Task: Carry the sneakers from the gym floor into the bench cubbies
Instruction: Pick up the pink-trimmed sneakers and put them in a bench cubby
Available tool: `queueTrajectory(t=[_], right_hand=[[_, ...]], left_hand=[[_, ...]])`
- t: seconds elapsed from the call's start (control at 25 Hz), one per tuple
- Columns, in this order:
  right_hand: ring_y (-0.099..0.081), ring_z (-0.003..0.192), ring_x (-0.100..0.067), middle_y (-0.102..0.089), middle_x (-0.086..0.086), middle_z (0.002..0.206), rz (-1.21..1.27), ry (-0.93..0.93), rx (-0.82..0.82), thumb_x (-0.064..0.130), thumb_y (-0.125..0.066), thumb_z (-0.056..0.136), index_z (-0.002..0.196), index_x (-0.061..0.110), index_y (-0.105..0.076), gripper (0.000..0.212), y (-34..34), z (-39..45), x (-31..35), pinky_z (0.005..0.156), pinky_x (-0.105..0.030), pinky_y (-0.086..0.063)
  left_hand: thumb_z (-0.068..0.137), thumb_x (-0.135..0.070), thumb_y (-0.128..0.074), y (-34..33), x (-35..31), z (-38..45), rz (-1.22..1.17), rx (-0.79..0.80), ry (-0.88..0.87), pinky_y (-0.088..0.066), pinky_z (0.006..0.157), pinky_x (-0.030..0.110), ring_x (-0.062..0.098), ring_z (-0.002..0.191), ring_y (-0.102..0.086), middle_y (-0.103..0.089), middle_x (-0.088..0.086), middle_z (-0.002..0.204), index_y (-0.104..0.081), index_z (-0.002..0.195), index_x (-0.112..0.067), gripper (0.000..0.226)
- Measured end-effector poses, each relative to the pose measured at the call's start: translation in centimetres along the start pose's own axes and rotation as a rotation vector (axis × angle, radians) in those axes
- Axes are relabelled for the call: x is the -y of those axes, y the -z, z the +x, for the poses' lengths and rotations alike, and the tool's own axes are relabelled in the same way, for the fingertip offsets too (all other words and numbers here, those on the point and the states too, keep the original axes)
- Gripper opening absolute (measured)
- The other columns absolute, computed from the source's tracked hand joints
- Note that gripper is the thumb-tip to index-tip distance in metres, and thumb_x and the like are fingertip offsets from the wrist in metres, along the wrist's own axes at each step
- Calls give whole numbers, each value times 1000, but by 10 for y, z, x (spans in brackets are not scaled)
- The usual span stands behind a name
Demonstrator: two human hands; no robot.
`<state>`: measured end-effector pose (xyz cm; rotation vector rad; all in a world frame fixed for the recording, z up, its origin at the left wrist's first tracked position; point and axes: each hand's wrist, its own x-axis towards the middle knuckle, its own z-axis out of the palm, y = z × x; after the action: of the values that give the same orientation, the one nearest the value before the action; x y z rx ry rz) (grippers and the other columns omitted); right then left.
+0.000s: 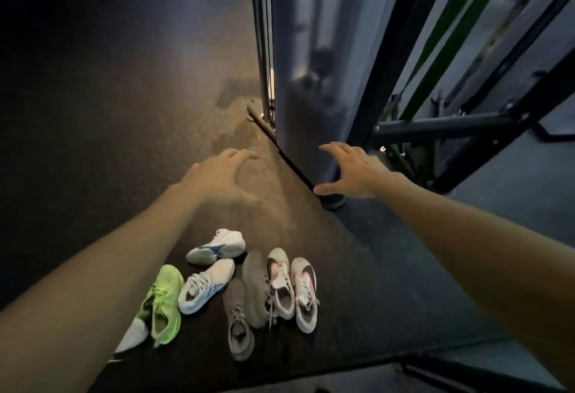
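Both the left hand [222, 175] and right hand [351, 171] reach forward, fingers spread and holding nothing, above sneakers [249, 287] clustered on the dark gym floor [93, 112].

Neon green, white, grey and pink-trimmed sneakers [236, 293] lie clustered on dark floor [93, 112]

A dark speckled gym floor [109, 112] carries a loose cluster of sneakers: a neon green one [165, 305], two white-and-blue ones [214, 246], two grey knit ones [238, 327] and a white-and-pink pair [292, 287] side by side, touching the grey
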<state>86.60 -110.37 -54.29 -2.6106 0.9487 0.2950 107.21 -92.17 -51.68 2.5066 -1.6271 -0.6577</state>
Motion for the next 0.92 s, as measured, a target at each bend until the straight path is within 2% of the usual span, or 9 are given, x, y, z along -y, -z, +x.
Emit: queueTrajectory(t=[0.2, 0.32, 0.48, 0.6, 0.68, 0.76, 0.84, 0.92], right_hand=[[-22, 140, -27, -16, 5, 157, 65, -44, 97, 75, -59, 70, 147, 35, -12, 98, -195, 58, -42, 106, -55, -29], [-22, 140, -27, -16, 6, 156, 107, -100, 156, 73, -61, 70, 146, 37, -13, 98, -316, 75, -70, 106, -56, -28], [-23, 139, -28, -18, 6, 156, 140, -139, 247, 72, -63, 70, 146, 37, -14, 96, -445, 81, -98, 105, -57, -28], [-32, 134, -27, -28, 3, 152, 176, -143, 320, 66, -67, 71, 144, 33, -22, 92, -531, 71, -112, 104, -54, -34], [-45, 123, -25, -42, 1, 142, 222, -152, 342, 58, -73, 70, 139, 29, -31, 86, -574, 61, -116, 97, -49, -42], [-57, 101, -21, -58, 3, 118, 280, -160, 346, 47, -79, 68, 122, 27, -47, 66, -602, 51, -117, 84, -43, -50], [-61, 83, -17, -62, 8, 92, 335, -188, 402, 42, -81, 66, 100, 27, -53, 46, -630, 39, -118, 73, -40, -53], [-59, 74, -12, -62, 10, 82, 339, -217, 483, 50, -80, 63, 88, 27, -54, 44, -652, 28, -117, 67, -38, -53]], left_hand=[[55, -78, -63, -197, 59, 61, -69, 176, 0, -41, 96, 49, 19, 126, -43, -31, -14, 145, -25, 134, -50, 92], [56, -76, -65, -327, 89, 80, -105, 303, -9, -45, 92, 44, 19, 124, -44, -31, -13, 145, -25, 137, -46, 95], [56, -74, -67, -462, 118, 90, -110, 350, -11, -45, 93, 46, 20, 126, -43, -33, -12, 145, -27, 139, -44, 97], [59, -76, -64, -554, 128, 92, -86, 419, -23, -43, 96, 46, 20, 130, -40, -33, -11, 148, -27, 142, -39, 99], [61, -73, -65, -604, 130, 88, -71, 440, -26, -39, 96, 43, 19, 129, -40, -38, -8, 146, -30, 142, -35, 96], [62, -71, -64, -636, 126, 83, -13, 406, -58, -30, 88, 41, 16, 125, -40, -47, -10, 136, -38, 136, -35, 86], [62, -68, -64, -662, 121, 80, 65, 345, -101, -21, 80, 42, 16, 121, -35, -53, -9, 119, -50, 120, -37, 67], [64, -62, -67, -681, 111, 79, 93, 308, -87, -16, 74, 41, 18, 114, -30, -50, -9, 97, -52, 94, -34, 44]])
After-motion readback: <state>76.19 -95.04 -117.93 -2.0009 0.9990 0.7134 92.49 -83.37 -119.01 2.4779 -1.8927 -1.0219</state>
